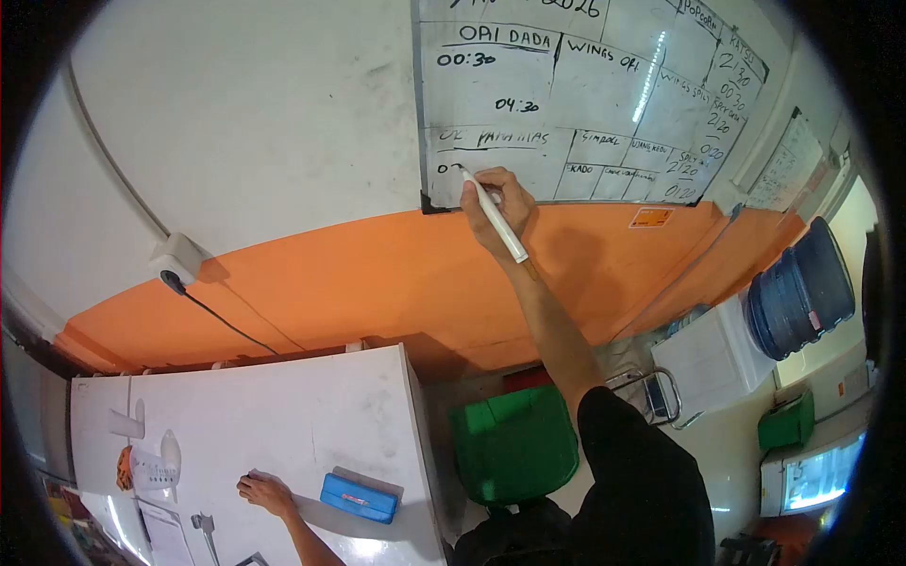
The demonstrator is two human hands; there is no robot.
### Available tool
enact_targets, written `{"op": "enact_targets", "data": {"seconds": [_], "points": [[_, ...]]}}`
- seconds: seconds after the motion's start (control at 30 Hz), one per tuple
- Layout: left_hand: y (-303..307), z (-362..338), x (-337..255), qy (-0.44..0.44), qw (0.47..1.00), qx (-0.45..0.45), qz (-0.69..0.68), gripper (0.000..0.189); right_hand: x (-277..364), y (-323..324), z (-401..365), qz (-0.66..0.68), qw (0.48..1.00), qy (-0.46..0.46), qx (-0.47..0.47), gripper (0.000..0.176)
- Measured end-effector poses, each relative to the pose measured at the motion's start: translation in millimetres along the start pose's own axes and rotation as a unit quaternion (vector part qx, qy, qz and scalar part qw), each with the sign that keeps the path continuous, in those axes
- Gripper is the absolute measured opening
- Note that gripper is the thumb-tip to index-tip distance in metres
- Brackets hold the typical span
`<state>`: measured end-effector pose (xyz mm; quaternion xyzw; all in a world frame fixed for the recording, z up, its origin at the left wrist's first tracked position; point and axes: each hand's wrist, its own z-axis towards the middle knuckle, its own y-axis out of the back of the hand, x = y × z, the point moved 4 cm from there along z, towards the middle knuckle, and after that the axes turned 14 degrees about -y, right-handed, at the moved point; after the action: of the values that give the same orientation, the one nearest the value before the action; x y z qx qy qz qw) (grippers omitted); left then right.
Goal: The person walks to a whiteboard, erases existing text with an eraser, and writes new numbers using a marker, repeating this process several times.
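Note:
My right hand (502,209) grips a white marker (500,224), its tip against the lower left of a whiteboard (491,184). Fresh dark strokes, "0" and part of another digit, show by the tip under a faint heading. Down on a white flat top (283,415), my left hand (268,492) rests with its fingers curled in; whatever they hold, if anything, is hidden. Beside that hand, on its right, lies a blue whiteboard eraser (359,498), not touched.
A green chair or bin (514,443) stands below my right arm. A plug and cord (175,281) hang from a wall socket at left. A white perforated holder (156,469) and a clipboard (165,533) lie at lower left. A blue water jug (802,292) is at right.

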<state>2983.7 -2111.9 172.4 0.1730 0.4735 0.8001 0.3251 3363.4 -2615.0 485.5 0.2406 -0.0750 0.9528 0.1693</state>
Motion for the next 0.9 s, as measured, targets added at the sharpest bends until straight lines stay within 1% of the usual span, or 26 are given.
{"op": "enact_targets", "data": {"seconds": [0.07,0.13,0.27,0.33,0.43,0.47,0.53,0.63,0.73,0.9], "points": [[-1.0,-0.8,1.1,-0.013,1.0,0.005,0.008,0.024,-1.6,1.7,-1.5,0.001,1.0,-0.015,-0.004,0.014],[2.4,-1.2,0.2,-0.006,1.0,0.004,0.009,0.024,-1.8,-0.3,-1.1,-0.003,0.999,-0.029,0.037,0.014],[1.3,-0.7,-0.6,-0.012,1.0,0.003,0.012,0.023,-2.5,-1.9,1.1,0.004,1.0,-0.014,0.002,0.014],[-1.9,-0.6,1.3,-0.015,1.0,-0.007,0.016,0.023,-10.6,2.6,0.7,0.063,0.997,-0.041,0.013,0.011],[-7.2,-0.4,6.0,-0.016,1.0,-0.016,0.017,0.023,-13.3,9.6,-0.4,0.09,0.994,-0.057,0.013,0.011],[-8.8,-2.0,6.5,-0.015,1.0,-0.015,0.017,0.023,-13.0,10.2,0.4,0.089,0.994,-0.056,0.014,0.011],[-12.5,-2.9,9.7,-0.019,1.0,-0.012,0.018,0.023,-11.5,9.7,-0.2,0.019,0.999,-0.036,0.014,0.012],[-15.2,-2.3,9.8,-0.015,1.0,-0.009,0.025,0.023,-10.7,9.7,0.6,0.022,1.0,-0.017,0.0,0.012],[-10.4,-1.7,6.3,-0.009,1.0,-0.008,0.026,0.023,-7.9,10.0,-1.8,-0.006,1.0,-0.029,0.007,0.013],[-4.0,-1.0,3.1,-0.006,1.0,0.003,0.013,0.024,-13.8,13.3,-1.7,0.045,0.998,-0.037,0.004,0.013]]}}
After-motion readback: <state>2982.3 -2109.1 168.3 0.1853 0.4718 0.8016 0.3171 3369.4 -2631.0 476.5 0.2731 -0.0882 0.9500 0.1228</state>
